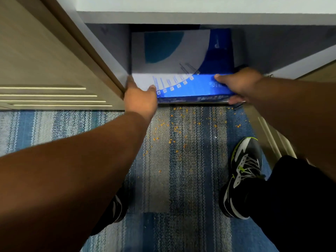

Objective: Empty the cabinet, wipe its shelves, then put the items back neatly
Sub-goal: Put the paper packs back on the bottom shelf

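A flat, glossy blue-and-white box (pixel 181 70) lies in the grey cabinet's (pixel 181 18) bottom opening. The left hand (pixel 140 99) and right hand (pixel 238 84) grip its front corners, thumbs on top. Orange crumbs (pixel 174 128) dot the striped woven carpet (pixel 181 179).

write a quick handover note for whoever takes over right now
Left hand grips the box at its left front corner; right hand grips the right front edge, thumb on top.
The box lies flat low in the cabinet, front edge at the opening.
Cannot tell whether it is coming out or going back, or whether shelves are wiped.
Orange crumbs lie on the carpet.
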Action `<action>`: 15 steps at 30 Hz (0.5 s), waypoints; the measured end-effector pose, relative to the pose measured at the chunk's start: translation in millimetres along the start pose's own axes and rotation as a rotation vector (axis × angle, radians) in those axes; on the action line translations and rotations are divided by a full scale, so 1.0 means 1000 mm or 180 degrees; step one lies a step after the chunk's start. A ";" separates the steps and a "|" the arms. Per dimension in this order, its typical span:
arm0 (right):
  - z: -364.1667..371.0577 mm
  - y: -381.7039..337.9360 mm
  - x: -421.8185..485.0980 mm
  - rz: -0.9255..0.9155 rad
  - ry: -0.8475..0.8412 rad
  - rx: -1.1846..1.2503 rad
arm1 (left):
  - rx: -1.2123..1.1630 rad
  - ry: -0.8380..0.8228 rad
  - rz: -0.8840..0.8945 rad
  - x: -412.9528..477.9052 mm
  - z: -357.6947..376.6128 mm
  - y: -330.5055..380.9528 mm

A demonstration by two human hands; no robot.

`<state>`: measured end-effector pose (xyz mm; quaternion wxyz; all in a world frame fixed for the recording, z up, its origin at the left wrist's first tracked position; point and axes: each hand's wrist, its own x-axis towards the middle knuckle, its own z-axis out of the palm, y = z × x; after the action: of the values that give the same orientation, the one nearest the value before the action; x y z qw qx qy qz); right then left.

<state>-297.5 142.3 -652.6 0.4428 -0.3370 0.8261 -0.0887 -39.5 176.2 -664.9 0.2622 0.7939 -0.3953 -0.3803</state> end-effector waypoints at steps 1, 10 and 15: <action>-0.002 -0.002 0.001 -0.0039 0.0005 -0.0035 | 0.0198 0.0042 0.0330 -0.010 0.000 -0.004; -0.005 -0.001 -0.001 -0.0404 -0.0070 -0.1201 | 0.3398 -0.0508 0.2279 0.009 -0.023 0.004; -0.006 0.003 0.002 -0.0850 -0.0008 -0.2083 | 0.3759 -0.0560 0.2314 0.018 -0.021 0.021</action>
<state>-303.8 142.5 -651.6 0.2969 -0.5662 0.7589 0.1240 -24.6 152.5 -645.0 -0.1356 0.5872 -0.7963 -0.0528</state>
